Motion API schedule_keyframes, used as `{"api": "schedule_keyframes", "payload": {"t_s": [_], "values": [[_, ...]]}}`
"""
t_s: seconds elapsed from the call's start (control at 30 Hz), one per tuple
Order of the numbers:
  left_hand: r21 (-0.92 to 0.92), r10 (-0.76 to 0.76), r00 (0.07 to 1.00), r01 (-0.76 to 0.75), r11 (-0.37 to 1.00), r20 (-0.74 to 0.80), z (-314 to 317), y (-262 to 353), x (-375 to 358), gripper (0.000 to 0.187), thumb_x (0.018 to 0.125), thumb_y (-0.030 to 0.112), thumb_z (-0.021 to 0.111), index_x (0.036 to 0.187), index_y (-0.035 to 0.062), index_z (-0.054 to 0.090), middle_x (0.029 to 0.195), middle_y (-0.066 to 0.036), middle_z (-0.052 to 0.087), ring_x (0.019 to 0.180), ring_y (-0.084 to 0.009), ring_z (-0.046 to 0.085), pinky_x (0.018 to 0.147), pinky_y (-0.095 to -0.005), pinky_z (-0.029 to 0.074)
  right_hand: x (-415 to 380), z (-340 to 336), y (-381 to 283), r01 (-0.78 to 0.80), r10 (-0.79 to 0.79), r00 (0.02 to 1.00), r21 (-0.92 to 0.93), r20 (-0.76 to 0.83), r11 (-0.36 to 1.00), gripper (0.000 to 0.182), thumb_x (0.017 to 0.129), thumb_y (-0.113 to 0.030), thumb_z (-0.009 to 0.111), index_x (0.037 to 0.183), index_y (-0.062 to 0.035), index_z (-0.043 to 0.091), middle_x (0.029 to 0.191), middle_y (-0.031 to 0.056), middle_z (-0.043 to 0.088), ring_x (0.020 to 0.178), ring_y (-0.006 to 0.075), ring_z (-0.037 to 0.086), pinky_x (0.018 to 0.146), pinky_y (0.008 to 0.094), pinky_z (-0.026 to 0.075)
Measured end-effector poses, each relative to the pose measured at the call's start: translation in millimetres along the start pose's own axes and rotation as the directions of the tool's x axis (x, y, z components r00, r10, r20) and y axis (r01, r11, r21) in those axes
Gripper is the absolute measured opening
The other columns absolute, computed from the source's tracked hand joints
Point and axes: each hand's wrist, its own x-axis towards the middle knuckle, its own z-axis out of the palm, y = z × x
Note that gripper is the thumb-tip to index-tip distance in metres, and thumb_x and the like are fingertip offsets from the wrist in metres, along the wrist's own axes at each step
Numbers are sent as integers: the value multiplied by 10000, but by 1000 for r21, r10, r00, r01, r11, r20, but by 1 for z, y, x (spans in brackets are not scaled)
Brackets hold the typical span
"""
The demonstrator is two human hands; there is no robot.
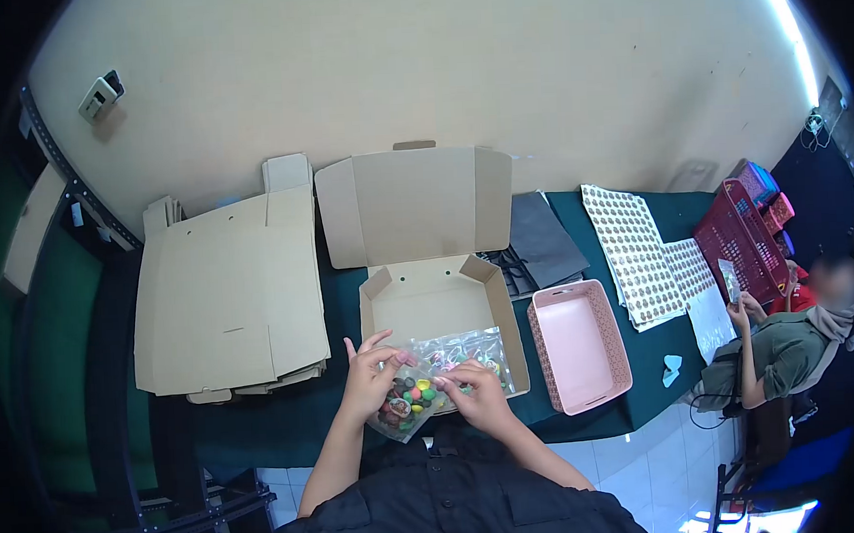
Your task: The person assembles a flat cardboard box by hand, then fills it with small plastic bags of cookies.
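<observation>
A clear plastic bag of colourful candies (407, 410) is held over the front edge of an open cardboard box (433, 300). My left hand (367, 381) pinches the bag's upper left part between thumb and fingers. At its upper right, my right hand (480, 398) has its fingers closed on the bag's edge. Behind my right hand, a second clear bag (492, 345) with colourful contents lies inside the box. The box's lid stands raised toward the wall.
Flat cardboard boxes (228, 304) are stacked at left. A pink basket (583, 350) stands right of the box, with dark paper bags (548, 247) behind it. Sticker sheets (636, 257) and a dark red crate (745, 243) lie farther right, where another person (774, 351) holds a small packet.
</observation>
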Motion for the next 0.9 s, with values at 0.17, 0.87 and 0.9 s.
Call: {"api": "schedule_keyframes", "payload": {"t_s": [0.17,0.87,0.9], "values": [[-60,5,1000,-6,998,-8,-2,2,-1,284,877,323,525,754,139,703,875,-46,656,1134,-228,478,1042,-538,-64,-5,-1,7,-144,134,989,205,63,968,139,796,-156,656,806,-20,681,715,82,611,736,170,534,694,286,407],[-128,9,998,-17,992,-61,-9,-3,-13,361,940,273,405,757,68,640,893,-57,622,979,-178,549,1067,-470,-6,-11,5,6,-179,149,982,301,120,937,225,881,-189,565,844,16,652,711,46,600,629,83,509,586,228,402],[-239,-39,995,15,971,-95,-11,-7,-12,342,948,271,393,812,59,625,901,-60,619,958,-170,556,1061,-445,80,-11,6,14,-237,226,971,394,76,888,237,894,-198,547,876,17,645,736,43,602,619,79,535,544,208,416]]}}
